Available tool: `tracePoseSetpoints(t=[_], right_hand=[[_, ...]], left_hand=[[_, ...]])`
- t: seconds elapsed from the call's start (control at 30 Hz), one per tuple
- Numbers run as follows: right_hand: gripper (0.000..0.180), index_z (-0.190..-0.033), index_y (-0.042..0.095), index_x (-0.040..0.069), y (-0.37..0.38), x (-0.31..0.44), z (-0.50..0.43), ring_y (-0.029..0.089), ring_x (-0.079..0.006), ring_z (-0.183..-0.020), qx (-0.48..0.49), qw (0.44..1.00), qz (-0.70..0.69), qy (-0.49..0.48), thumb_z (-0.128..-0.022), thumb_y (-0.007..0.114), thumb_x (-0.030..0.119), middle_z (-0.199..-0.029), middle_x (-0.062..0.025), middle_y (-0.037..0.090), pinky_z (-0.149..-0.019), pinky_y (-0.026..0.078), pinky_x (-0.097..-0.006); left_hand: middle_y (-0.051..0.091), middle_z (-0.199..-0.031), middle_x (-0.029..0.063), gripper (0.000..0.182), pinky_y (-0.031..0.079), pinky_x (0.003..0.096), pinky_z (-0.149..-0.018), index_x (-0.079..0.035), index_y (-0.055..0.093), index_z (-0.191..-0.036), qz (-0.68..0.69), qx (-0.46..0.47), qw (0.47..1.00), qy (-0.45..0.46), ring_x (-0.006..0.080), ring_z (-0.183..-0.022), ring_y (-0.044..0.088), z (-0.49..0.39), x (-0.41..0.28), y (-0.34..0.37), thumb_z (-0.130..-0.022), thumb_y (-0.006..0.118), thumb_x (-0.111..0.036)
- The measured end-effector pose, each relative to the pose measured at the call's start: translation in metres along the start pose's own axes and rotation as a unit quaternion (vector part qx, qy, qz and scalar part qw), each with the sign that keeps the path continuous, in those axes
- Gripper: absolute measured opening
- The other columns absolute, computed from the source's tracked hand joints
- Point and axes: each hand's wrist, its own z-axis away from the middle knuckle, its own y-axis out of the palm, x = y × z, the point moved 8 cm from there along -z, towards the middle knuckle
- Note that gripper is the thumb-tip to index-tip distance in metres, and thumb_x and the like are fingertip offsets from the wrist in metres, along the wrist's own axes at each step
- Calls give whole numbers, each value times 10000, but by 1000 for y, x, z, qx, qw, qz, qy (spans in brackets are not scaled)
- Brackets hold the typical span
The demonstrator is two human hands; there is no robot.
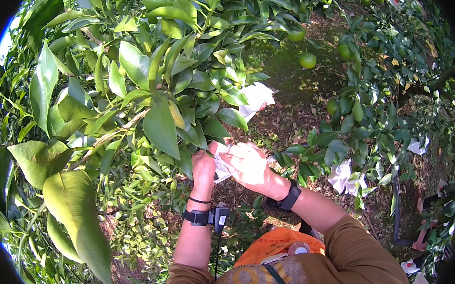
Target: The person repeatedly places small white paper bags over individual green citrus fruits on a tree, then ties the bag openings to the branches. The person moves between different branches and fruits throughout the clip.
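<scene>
My left hand [204, 168] and my right hand [249, 167] are close together below a leafy citrus branch [124, 128]. Between them is a white paper bag [222, 167], its lower edge showing between the wrists. The right hand's fingers are bent and pinch the bag near its top. Leaves hide part of the left fingers, which are against the bag's left side. Whether a fruit is inside the bag cannot be seen. Just above the hands, another white bag [257, 99] with a red mark hangs among the leaves.
Green citrus fruits [307, 60] hang at the upper right. More white bags [344, 177] are on the right-hand foliage. Large leaves [77, 218] stand near at the left. An orange bag [275, 244] with writing is at my waist. Dry leaves cover the ground.
</scene>
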Motion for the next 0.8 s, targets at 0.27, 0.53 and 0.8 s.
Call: tracePoseSetpoints(t=[0.27,0.53,0.8], right_hand=[[351,-1089,644,11,1,14,1,595,-246,-828,85,993,75,-33,-762,683,132,-916,-91,598,-755,455,-349],[310,-1046,625,-61,13,-85,-3,615,-130,-815,219,888,-311,257,-912,609,218,-946,-66,657,-703,505,-250],[301,-1054,596,-33,58,-80,9,583,-95,-884,116,736,-615,259,-874,590,208,-982,-43,623,-704,506,-264]], left_hand=[[684,-880,32,174,473,257,-728,21,689,-957,39,113,992,35,100,-747,589,9,-4,11,-905,634,-135],[679,-861,37,125,475,253,-672,11,685,-935,33,141,988,49,108,-727,603,14,-9,8,-868,617,-70],[665,-813,28,104,470,249,-629,-17,679,-898,34,131,988,75,98,-693,585,13,-7,7,-877,580,-41]])
